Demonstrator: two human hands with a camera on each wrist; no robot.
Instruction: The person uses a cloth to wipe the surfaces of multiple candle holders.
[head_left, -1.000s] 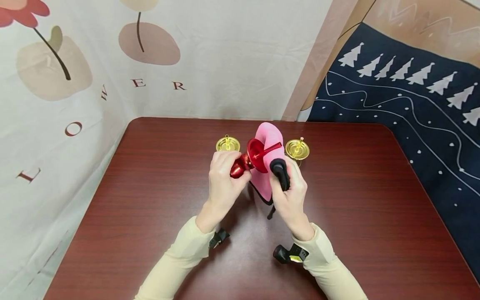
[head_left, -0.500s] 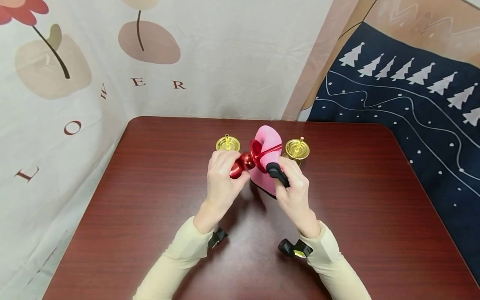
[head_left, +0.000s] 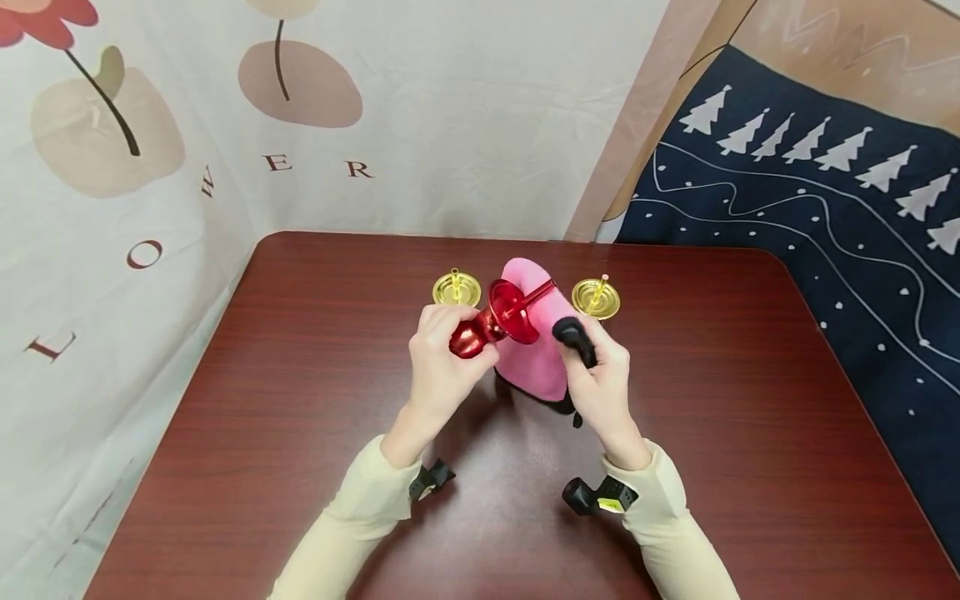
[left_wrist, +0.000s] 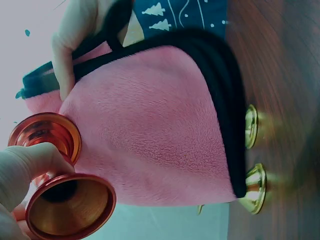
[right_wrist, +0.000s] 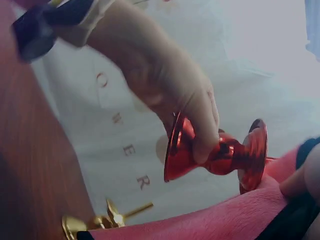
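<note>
A shiny red candlestick (head_left: 474, 335) with a wide dish and a thin spike lies tilted in the grip of my left hand (head_left: 444, 360). Its flared, hollow foot (left_wrist: 70, 205) faces the left wrist camera. My right hand (head_left: 604, 377) holds a pink plush cloth (head_left: 531, 367) by its black edging (head_left: 574, 337). Behind the dish, the cloth hangs close against the spike. In the right wrist view, the left fingers (right_wrist: 202, 135) pinch the candlestick around its stem, and the pink fabric (right_wrist: 215, 220) touches or nearly touches the dish.
Two gold candlesticks, the left one (head_left: 457, 288) and the right one (head_left: 596, 297), stand beyond the hands on the brown table (head_left: 315, 400). A pale printed curtain (head_left: 465, 125) hangs behind the table's far edge. A dark blue cloth with white trees (head_left: 787, 200) hangs at the right.
My right hand has moved to the right and slightly nearer with the black-edged part of the cloth. The cloth's folded top has flattened. The red candlestick has shifted slightly left with my left hand.
</note>
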